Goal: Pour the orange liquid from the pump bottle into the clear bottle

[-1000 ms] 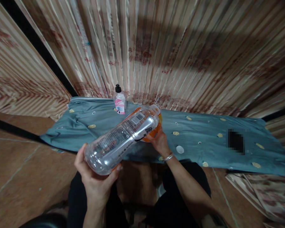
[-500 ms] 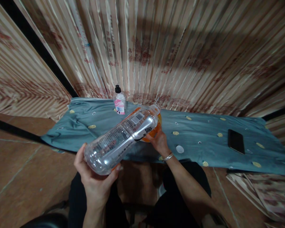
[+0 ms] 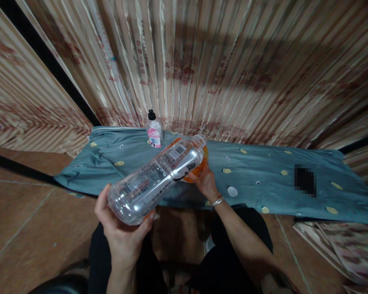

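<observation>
Almost nothing had moved since the earlier frame: your hands kept their grip and the big bottle only dipped a shade lower at its base end. You held the clear plastic bottle [image 3: 158, 177] tilted on a slant, its base toward you and its neck pointing away over the near edge of the teal cloth [image 3: 257, 167]. Your left hand [image 3: 119, 228] cupped the base from below, fingers curled round the bottom and thumb up the left side. Your right hand [image 3: 206, 181] was wrapped around an orange object [image 3: 199, 168] right at the bottle's mouth; it may have been a funnel or a second container, but the bottle hid most of it, so you could not tell which from this view. A silver bracelet [image 3: 217, 201] sat on your right wrist. On the cloth, a small white cap [image 3: 232, 191] lay just beside your right wrist, close to the near edge. A small pink-labelled bottle with a black cap [image 3: 153, 131] stood upright at the far edge, toward the left corner, against the striped curtain [image 3: 233, 69].
</observation>
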A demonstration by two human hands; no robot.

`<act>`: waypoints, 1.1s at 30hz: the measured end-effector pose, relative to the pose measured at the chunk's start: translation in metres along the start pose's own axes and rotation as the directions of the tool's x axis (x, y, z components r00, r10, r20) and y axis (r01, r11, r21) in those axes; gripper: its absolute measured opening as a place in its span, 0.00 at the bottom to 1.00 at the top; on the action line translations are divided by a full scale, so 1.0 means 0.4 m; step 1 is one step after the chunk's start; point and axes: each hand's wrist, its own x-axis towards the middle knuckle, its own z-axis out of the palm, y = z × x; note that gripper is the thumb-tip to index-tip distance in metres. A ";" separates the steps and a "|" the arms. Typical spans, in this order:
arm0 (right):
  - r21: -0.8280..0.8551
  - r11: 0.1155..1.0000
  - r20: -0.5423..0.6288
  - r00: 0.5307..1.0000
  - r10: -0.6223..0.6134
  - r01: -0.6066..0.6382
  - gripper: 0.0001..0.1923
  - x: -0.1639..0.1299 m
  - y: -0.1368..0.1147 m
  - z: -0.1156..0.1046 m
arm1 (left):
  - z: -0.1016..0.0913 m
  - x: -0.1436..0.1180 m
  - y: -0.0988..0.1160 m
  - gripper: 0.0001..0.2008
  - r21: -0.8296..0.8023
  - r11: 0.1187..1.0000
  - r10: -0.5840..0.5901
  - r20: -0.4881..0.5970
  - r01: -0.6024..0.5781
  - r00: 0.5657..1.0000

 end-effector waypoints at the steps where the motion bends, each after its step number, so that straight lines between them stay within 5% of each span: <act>1: 0.004 1.000 0.002 1.000 0.001 -0.001 0.43 0.000 -0.001 -0.001 | 0.000 0.000 0.000 0.55 0.002 1.000 0.004 0.000 -0.004 1.000; 23: -0.005 1.000 -0.006 1.000 -0.017 0.016 0.46 0.000 0.001 0.001 | 0.005 -0.004 -0.002 0.55 0.013 1.000 0.009 0.007 -0.009 1.000; 33: -0.010 0.999 -0.011 0.999 -0.050 0.050 0.44 0.001 0.006 0.003 | -0.001 -0.008 -0.042 0.55 -0.002 1.000 -0.016 -0.030 0.016 0.999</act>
